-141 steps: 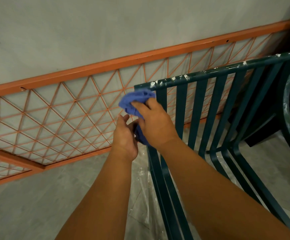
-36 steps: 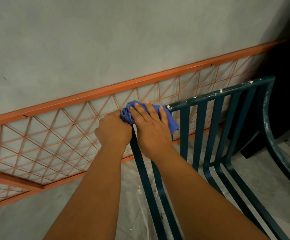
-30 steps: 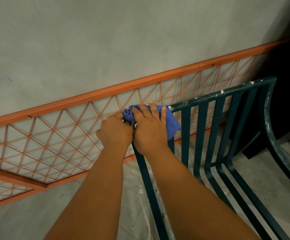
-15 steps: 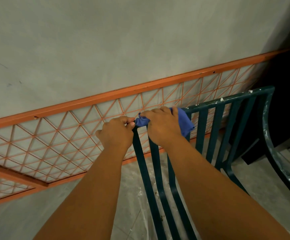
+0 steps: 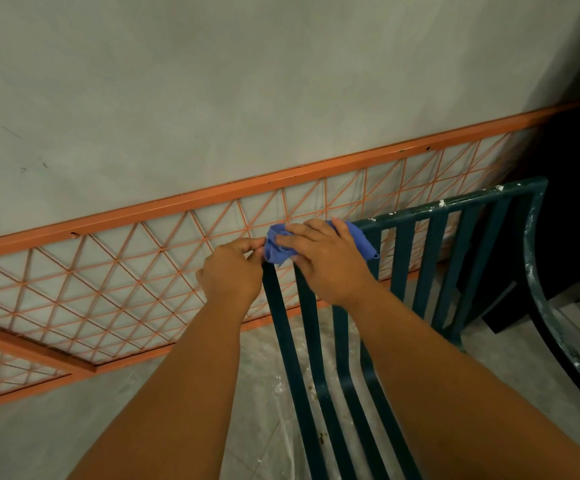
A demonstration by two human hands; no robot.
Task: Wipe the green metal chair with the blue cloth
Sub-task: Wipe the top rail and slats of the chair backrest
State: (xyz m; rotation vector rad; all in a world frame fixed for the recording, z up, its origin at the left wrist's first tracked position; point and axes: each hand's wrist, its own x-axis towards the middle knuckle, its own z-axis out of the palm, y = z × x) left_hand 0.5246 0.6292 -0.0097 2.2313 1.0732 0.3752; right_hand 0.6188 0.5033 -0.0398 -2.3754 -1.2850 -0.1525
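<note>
Where the chair point(image 5: 430, 258) meets the orange lattice frame point(image 5: 191, 202) behind it, its dark green top rail shows white paint flecks, and flat vertical slats drop from that rail toward the floor. At the rail's left corner sits the bunched blue cloth point(image 5: 276, 249). The right hand point(image 5: 330, 261) presses down on the cloth, its grip spread over the fabric. The left hand point(image 5: 229, 275), its grip clenched, pinches the cloth's left edge beside the chair's outermost slat.
</note>
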